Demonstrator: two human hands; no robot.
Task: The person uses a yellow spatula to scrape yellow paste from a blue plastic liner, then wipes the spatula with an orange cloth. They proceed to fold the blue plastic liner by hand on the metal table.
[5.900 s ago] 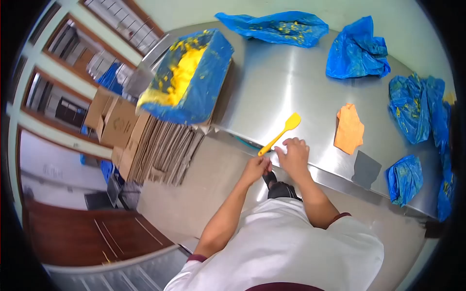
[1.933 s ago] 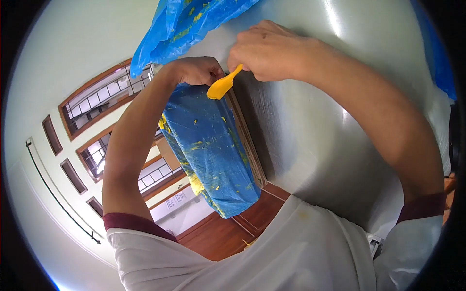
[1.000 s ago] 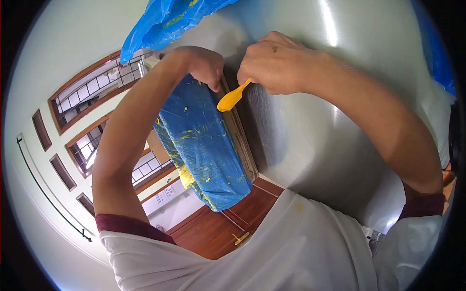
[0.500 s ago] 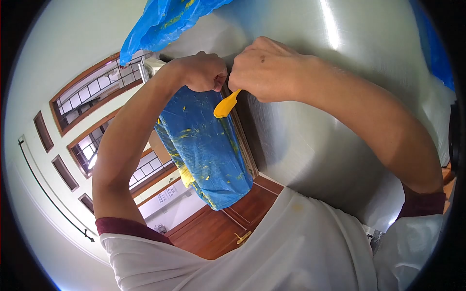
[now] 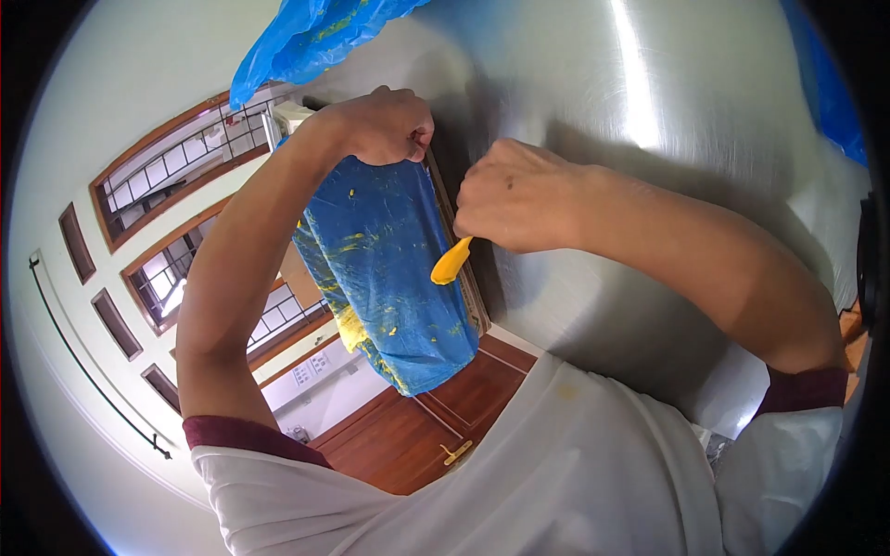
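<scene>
With the right hand [image 5: 519,199] clenched round the handle of the yellow spatula [image 5: 451,262], its blade pokes out below the grip against the blue bag [image 5: 385,269]. The left hand [image 5: 385,125] pinches the bag's edge above, by the steel surface [image 5: 593,83]. Holding the plastic taut should help; the spatula's long axis slants, blade toward the person.

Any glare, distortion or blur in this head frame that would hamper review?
Head view: strong fisheye bends the windows and blacks out the corners; a bright glare streak runs down the steel table; the right hand shadows the table; the yellow spatula and blue bag stay sharp.
</scene>
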